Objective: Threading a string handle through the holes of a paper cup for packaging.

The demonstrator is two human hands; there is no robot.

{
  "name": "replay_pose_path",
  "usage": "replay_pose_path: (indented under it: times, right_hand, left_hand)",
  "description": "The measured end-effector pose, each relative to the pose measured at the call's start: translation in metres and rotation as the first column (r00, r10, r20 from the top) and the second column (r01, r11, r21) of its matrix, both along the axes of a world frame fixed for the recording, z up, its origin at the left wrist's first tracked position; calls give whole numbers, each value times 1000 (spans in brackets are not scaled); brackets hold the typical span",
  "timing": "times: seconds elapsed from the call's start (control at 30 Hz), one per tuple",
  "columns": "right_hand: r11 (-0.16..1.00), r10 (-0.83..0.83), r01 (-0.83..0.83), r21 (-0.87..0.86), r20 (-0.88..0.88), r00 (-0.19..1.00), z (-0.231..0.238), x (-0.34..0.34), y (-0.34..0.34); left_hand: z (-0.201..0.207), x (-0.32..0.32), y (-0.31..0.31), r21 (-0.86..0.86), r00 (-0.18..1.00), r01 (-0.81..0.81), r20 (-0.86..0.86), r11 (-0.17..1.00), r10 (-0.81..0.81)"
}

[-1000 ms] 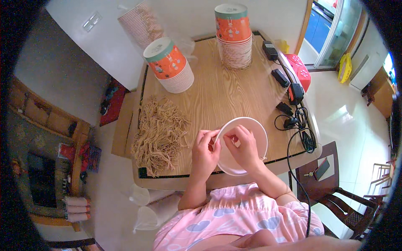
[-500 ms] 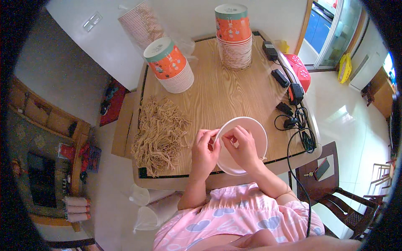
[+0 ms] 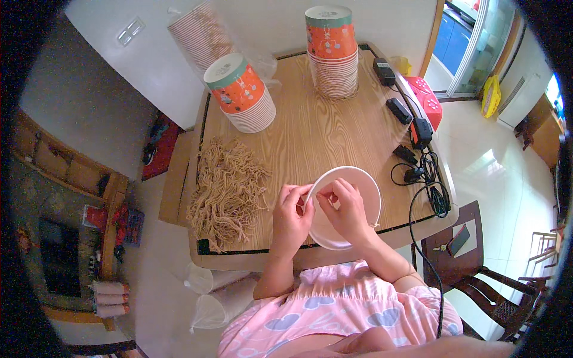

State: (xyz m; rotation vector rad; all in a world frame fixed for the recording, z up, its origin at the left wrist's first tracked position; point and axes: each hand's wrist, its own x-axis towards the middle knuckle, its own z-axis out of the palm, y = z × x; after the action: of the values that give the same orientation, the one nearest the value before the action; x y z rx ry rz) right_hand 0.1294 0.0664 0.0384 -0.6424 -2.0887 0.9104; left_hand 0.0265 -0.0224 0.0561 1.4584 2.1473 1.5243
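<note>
A white-lined paper bucket (image 3: 369,194) sits at the table's near edge, its open mouth facing me. My left hand (image 3: 292,210) is closed on the left side of its rim, thumb and fingertips pinching the wall. My right hand (image 3: 346,207) reaches inside the mouth, its fingertips pinched together close to the same stretch of wall. Whatever those right fingertips hold is too small to make out. A short end of cord (image 3: 376,225) shows at the bucket's right rim. Left of my hands lies a loose heap of tan cords (image 3: 230,194).
Upside-down stacks of orange and green paper buckets stand at the back left (image 3: 245,89) and back middle (image 3: 332,53). Another bucket stack (image 3: 203,36) in clear plastic leans on the wall. Black adapters and a coiled cable (image 3: 439,197) line the right edge. A dark chair (image 3: 456,244) stands at the right.
</note>
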Motion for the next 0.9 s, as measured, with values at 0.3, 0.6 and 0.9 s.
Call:
replay_pose_path:
  times: [0.3, 0.6, 0.9]
  right_hand:
    - [1000, 4, -4, 1, 19, 1000, 0, 1, 1]
    - [998, -19, 19, 54, -7, 1000, 2, 1, 1]
    - [999, -6, 7, 33, -14, 1000, 3, 3, 0]
  left_hand:
    - [0, -5, -4, 16, 1000, 19, -25, 1000, -18]
    - [1, -12, -5, 2, 997, 76, -30, 997, -76]
    - [7, -12, -5, -47, 996, 82, -15, 996, -83]
